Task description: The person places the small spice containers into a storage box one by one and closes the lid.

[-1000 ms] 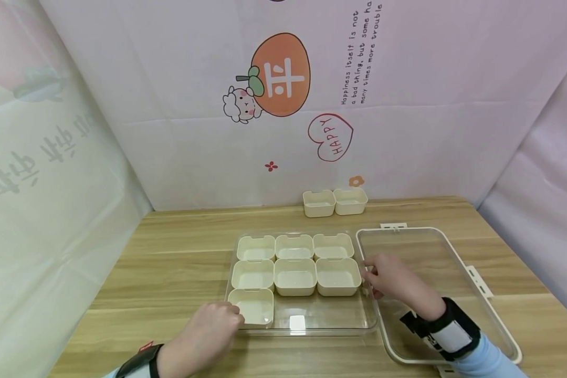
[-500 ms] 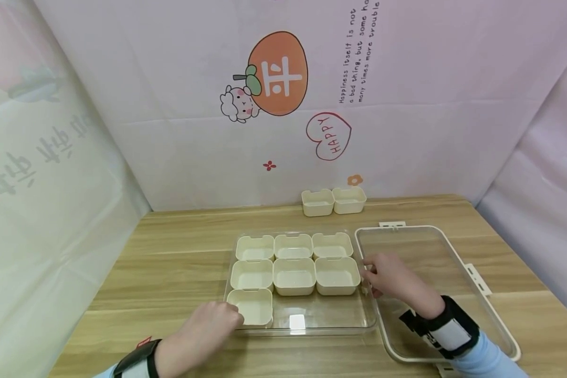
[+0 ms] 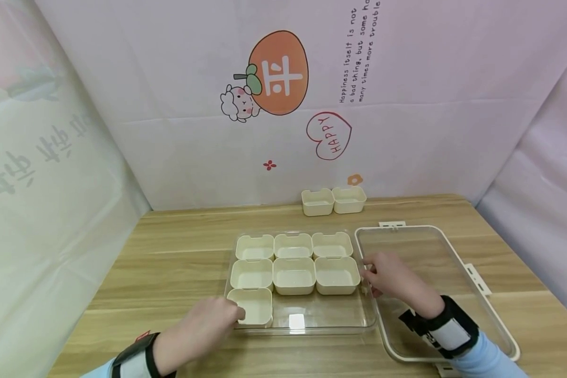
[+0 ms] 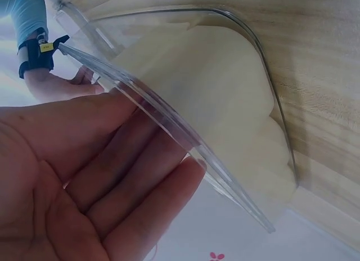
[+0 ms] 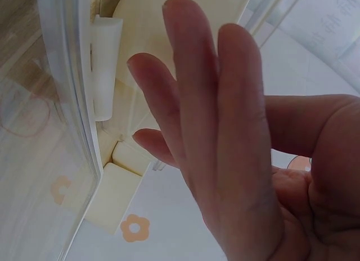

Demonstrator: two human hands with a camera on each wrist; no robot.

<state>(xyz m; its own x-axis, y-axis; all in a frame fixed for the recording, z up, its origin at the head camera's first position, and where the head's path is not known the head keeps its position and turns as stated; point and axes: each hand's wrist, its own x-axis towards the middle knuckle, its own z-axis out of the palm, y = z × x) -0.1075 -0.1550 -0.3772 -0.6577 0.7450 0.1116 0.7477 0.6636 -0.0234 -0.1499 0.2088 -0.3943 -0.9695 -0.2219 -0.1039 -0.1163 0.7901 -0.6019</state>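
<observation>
A clear plastic storage box (image 3: 321, 332) holds several small cream bins, in two rows of three plus one at the front left. My left hand (image 3: 208, 328) is at that front-left bin (image 3: 254, 304), a fingertip over its left rim; the bin appears pinched there. In the left wrist view, the other fingers (image 4: 163, 199) lie outside the clear wall, with some fingertips hidden behind the rim. My right hand (image 3: 389, 275) is at the box's right side, its fingertips overlapping the edge. Its fingers (image 5: 194, 86) are fairly straight in the right wrist view and hold nothing.
A clear lid (image 3: 425, 336) with a cream frame and side clips lies right of the box, under the right forearm. Two more cream bins (image 3: 317, 205) stand at the table's back edge against the printed cloth (image 3: 193, 157). Wood table (image 3: 170, 262) surrounds the box.
My left hand rises slightly and its fingertip reaches a little further over the front-left bin. The right hand, box and lid keep their places.
</observation>
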